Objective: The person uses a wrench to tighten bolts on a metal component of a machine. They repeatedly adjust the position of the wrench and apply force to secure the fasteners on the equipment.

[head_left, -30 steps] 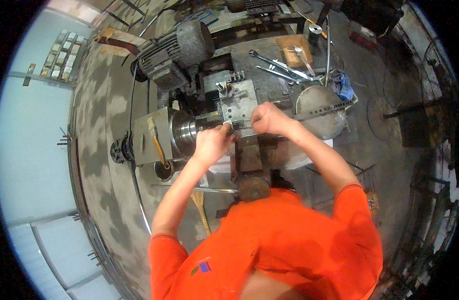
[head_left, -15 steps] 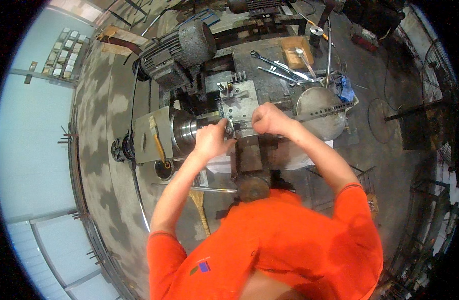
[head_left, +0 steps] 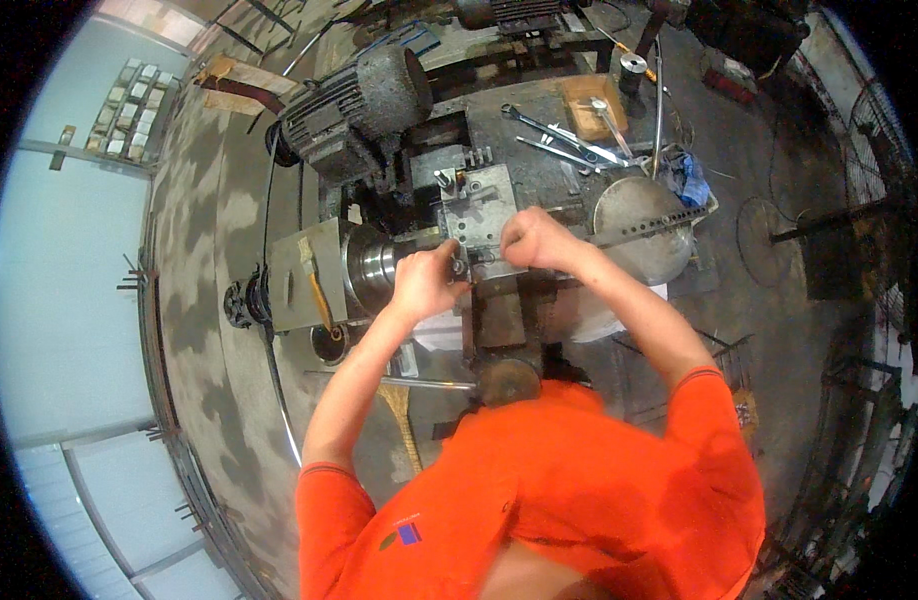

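Note:
My left hand (head_left: 425,284) curls around a small round metal part (head_left: 460,268) to the right of the bright ringed spindle (head_left: 375,266) of a lathe-like machine. Its thumb and forefinger sit on either side of that part. Just across from it, my right hand (head_left: 535,240) is closed like a fist at the near right corner of a flat metal plate with holes (head_left: 488,214). Whatever lies inside those fingers is hidden. Between the two hands a short metal piece (head_left: 486,256) shows along the near edge of the plate.
Beyond the spindle stands a dark finned motor (head_left: 354,105). A brush (head_left: 314,285) rests on the machine's left housing (head_left: 294,265). Wrenches (head_left: 554,135) and a wooden tray (head_left: 591,108) lie at the back right, behind a round metal disc (head_left: 641,225). A long bar (head_left: 419,382) projects near my body.
My right hand has shifted very slightly left. My left hand keeps its hold at almost the same spot.

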`<state>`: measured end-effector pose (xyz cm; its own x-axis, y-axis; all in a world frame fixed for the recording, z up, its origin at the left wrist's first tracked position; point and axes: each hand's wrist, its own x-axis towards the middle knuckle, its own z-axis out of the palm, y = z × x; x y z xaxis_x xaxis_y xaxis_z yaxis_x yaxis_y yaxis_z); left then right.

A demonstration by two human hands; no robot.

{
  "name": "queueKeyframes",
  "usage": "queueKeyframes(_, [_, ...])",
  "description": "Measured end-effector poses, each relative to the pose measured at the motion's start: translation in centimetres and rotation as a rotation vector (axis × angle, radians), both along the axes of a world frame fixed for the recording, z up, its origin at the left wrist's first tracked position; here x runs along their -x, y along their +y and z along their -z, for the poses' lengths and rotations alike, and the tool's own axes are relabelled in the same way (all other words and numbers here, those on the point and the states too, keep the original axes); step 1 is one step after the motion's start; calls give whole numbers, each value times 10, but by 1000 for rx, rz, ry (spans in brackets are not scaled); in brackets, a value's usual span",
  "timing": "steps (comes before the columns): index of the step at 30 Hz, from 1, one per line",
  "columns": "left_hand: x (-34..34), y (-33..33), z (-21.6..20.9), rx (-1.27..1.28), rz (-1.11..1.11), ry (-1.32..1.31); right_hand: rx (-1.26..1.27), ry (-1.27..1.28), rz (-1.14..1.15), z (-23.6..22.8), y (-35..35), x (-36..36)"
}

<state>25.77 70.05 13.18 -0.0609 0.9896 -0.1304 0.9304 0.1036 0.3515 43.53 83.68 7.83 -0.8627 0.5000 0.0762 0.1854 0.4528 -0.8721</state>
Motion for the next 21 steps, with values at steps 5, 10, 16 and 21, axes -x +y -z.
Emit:
queueKeyframes(5, [1,-1,4,-33,4,-6,97,-29,4,-2,-1,1])
queueKeyframes(10, [2,-1,7,-39,-3,-19,17,58,-7,12,-6,6])
queueKeyframes(16, [3,-5,4,-11,-9,-73,-132,0,-27,6,-9,13])
queueKeyframes(21, [15,-10,-1,109,-45,-407,-235,-54,-45,2,-12,18])
